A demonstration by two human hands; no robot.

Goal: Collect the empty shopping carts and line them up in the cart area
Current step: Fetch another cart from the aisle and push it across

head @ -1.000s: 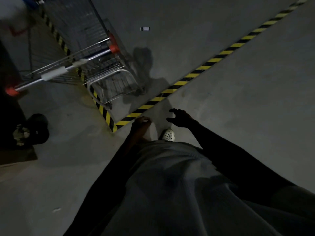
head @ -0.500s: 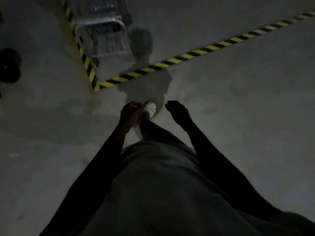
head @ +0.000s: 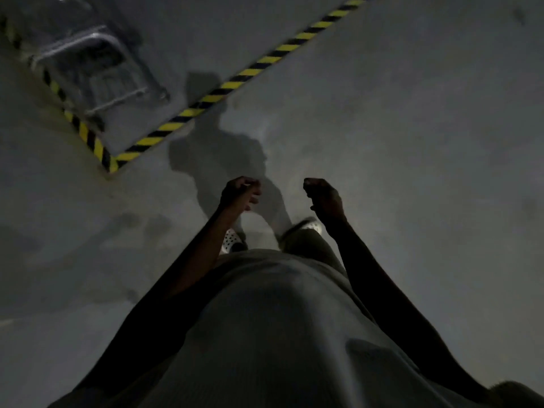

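Observation:
The lower frame of a metal shopping cart shows blurred at the top left, standing inside the corner of the yellow-and-black floor tape. My left hand and my right hand hang in front of my body, well away from the cart. Both have loosely curled fingers and hold nothing. The cart's basket and handle are out of frame.
Grey concrete floor stretches to the right of the tape line. My white perforated shoes and my shadow lie ahead of me. The scene is dim.
The view has swung right and away from the cart, which slid to the top-left corner. Both hands stayed empty and rose slightly closer together.

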